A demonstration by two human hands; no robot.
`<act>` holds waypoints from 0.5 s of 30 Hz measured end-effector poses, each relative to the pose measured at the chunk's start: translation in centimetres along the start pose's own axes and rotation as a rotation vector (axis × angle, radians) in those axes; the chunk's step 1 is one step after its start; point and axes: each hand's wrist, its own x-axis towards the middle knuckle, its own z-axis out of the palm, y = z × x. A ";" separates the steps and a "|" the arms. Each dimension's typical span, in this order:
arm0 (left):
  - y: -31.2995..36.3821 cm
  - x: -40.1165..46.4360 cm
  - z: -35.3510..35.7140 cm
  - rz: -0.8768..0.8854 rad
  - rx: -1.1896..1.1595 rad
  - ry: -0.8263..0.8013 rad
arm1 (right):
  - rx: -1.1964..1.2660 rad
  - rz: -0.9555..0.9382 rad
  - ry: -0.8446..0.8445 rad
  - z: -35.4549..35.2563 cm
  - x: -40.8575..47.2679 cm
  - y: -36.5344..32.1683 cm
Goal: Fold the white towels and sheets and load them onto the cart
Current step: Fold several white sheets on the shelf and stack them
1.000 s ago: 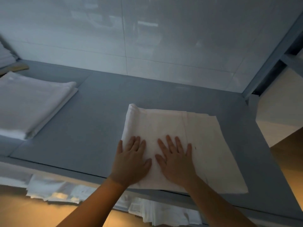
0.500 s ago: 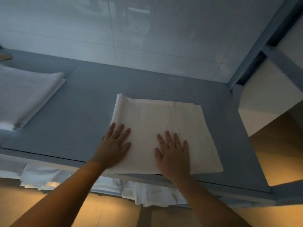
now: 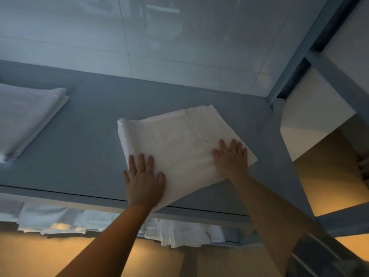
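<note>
1. The folded white sheet (image 3: 179, 148) lies askew on the grey shelf (image 3: 83, 148), near its front edge.
2. The left hand (image 3: 144, 179) and right hand (image 3: 232, 158) press flat on it, fingers straight, gripping nothing.

White cloth sheet (image 3: 175, 144), matt grey shelf (image 3: 83, 140), glossy wall tiles (image 3: 179, 37).

Glossy tiled wall (image 3: 179, 37) behind

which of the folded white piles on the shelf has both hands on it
The folded sheet in the middle of the grey shelf, lying askew. The left hand and right hand press flat on it; the folded stack at far left is untouched.
</note>
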 end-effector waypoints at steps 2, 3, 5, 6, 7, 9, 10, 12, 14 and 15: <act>1.1 -1.0 0.6 -0.026 -0.004 0.008 | 0.065 0.103 -0.004 0.4 0.8 0.7; 1.5 -1.5 0.8 -0.037 -0.013 0.014 | 0.098 0.152 -0.017 0.2 1.2 1.1; 2.4 -2.3 1.1 -0.071 -0.038 0.039 | 0.130 0.205 -0.118 -1.1 2.2 1.6; 2.8 -2.5 1.1 -0.090 -0.048 0.054 | 0.124 0.193 -0.183 -2.0 2.4 1.5; 3.3 -2.7 1.2 -0.105 -0.061 0.065 | 0.106 0.145 -0.223 -2.7 2.4 1.2; 4.7 -3.2 1.4 -0.145 -0.110 0.081 | 0.082 -0.018 -0.225 -2.9 0.9 -0.2; 5.9 -3.6 1.5 -0.174 -0.155 0.088 | 0.099 -0.076 -0.221 -2.3 -0.6 -1.1; 8.7 -4.7 1.7 -0.236 -0.268 0.079 | 0.183 -0.083 -0.208 -0.5 -4.3 -2.9; 11.1 -6.0 2.3 -0.243 -0.318 0.042 | 0.258 -0.021 -0.174 1.0 -7.0 -3.9; 11.6 -6.5 2.6 -0.215 -0.306 0.023 | 0.256 -0.021 -0.134 1.3 -7.7 -3.9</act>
